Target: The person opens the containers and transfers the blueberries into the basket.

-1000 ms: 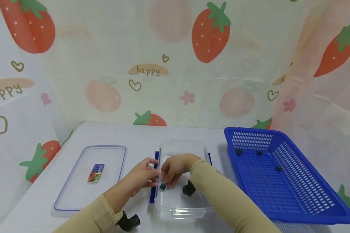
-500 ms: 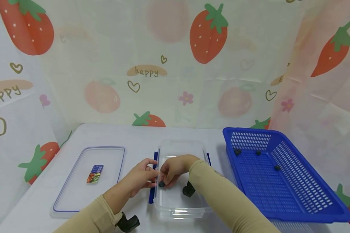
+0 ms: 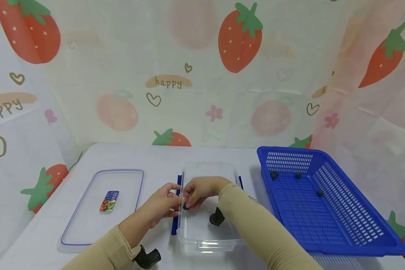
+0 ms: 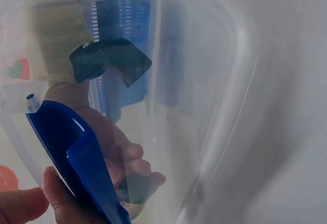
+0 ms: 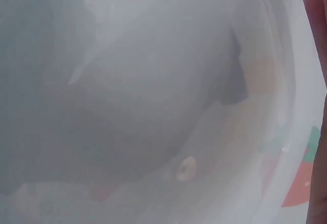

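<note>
In the head view, a clear plastic box (image 3: 210, 234) with blue side latches stands in the middle of the table. My right hand (image 3: 202, 191) reaches inside near its left wall, pinching a small dark round ball (image 3: 185, 206) partly covered by the fingertips. Through the plastic in the left wrist view, the ball (image 4: 135, 188) shows dark green beside those fingers. Outside that wall, my left hand (image 3: 162, 204) grips the box at the rim by the left blue latch (image 4: 87, 147). The right wrist view is hazy, with a finger (image 5: 317, 25) along its right edge.
A clear lid (image 3: 77, 232) with a blue-purple seal and a printed label (image 3: 109, 201) lies on the left. On the right stands a blue perforated basket (image 3: 337, 225) with several dark balls (image 3: 320, 193) inside. A patterned sheet (image 3: 202, 82) hangs behind the table.
My right hand has drawn the dark ball slightly up and left along the box's left wall, and its fingertips now cover more of it. My left hand stays at the rim.
</note>
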### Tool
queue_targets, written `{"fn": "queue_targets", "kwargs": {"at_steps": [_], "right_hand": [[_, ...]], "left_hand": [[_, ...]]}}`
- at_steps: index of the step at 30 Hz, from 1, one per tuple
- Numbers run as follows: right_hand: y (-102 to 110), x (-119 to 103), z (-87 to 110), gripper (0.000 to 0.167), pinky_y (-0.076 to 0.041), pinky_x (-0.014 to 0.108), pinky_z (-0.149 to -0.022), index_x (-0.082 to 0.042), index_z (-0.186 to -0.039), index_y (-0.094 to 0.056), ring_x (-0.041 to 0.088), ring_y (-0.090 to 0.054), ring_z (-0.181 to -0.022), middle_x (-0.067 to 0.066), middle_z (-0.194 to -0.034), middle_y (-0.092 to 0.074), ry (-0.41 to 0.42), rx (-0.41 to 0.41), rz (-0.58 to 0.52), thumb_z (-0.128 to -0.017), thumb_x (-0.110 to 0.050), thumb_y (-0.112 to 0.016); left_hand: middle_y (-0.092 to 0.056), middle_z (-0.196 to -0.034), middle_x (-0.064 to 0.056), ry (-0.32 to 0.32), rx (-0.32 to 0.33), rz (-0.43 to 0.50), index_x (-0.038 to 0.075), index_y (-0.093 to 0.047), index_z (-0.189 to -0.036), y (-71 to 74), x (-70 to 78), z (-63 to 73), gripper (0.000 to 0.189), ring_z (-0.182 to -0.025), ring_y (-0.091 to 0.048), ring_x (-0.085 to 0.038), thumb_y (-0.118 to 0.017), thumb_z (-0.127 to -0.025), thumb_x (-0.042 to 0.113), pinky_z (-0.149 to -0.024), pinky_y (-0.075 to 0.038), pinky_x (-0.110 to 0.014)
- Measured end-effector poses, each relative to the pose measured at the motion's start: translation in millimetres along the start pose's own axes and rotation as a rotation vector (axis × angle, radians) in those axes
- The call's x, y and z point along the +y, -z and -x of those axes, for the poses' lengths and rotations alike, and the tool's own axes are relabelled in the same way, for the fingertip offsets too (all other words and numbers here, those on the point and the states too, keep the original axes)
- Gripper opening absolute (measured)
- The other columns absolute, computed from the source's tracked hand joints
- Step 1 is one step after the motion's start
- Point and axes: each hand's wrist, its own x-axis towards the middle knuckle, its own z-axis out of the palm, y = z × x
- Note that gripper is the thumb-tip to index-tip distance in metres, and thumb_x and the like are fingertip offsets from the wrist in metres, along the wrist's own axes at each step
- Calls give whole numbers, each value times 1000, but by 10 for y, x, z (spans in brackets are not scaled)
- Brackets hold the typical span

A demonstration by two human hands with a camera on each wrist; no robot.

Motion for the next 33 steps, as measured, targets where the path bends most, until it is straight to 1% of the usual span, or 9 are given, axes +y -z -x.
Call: {"fn": "queue_targets", "kwargs": {"at_steps": [7, 15, 21, 28, 33], "right_hand": [[16, -29, -31, 6, -55, 32, -71, -2, -86, -64, 18, -64, -72, 10, -83, -68, 3, 11, 38, -80, -1, -66], [42, -88, -43, 6, -55, 33, -70, -1, -85, -64, 17, -64, -71, 10, -79, -68, 27, 50, 45, -80, 1, -66], [77, -130, -41, 6, -55, 33, -70, -1, -83, -62, 18, -65, -73, 10, -79, -68, 38, 44, 39, -80, 2, -65], [233, -202, 126, 9, -55, 34, -73, 1, -87, -60, 21, -66, -79, 12, -82, -68, 73, 92, 13, -81, -1, -66], [411, -253, 362, 11, -54, 34, -75, 1, -88, -60, 27, -65, -85, 12, -86, -68, 107, 158, 6, -81, -3, -66]], "left_hand": [[-53, -83, -12, 1, 3, -7, 10, -43, -125, 20, -13, -2, 40, -71, -53, -20, -58, -88, 11, -64, -55, -31], [-53, -82, -10, -11, 16, 13, 9, -43, -125, 38, -3, 23, 38, -71, -53, -19, -57, -89, 9, -64, -55, -31], [-53, -84, -10, -8, 15, 29, 9, -42, -126, 55, -11, 32, 40, -71, -53, -20, -57, -89, 9, -64, -55, -31], [-53, -85, -11, 0, 17, 4, 9, -41, -126, 52, -13, 10, 41, -72, -54, -21, -57, -88, 10, -65, -55, -32], [-55, -86, -12, 10, 17, 8, 10, -42, -125, 59, -25, -1, 40, -73, -55, -21, -58, -88, 11, -66, -55, -31]]}}
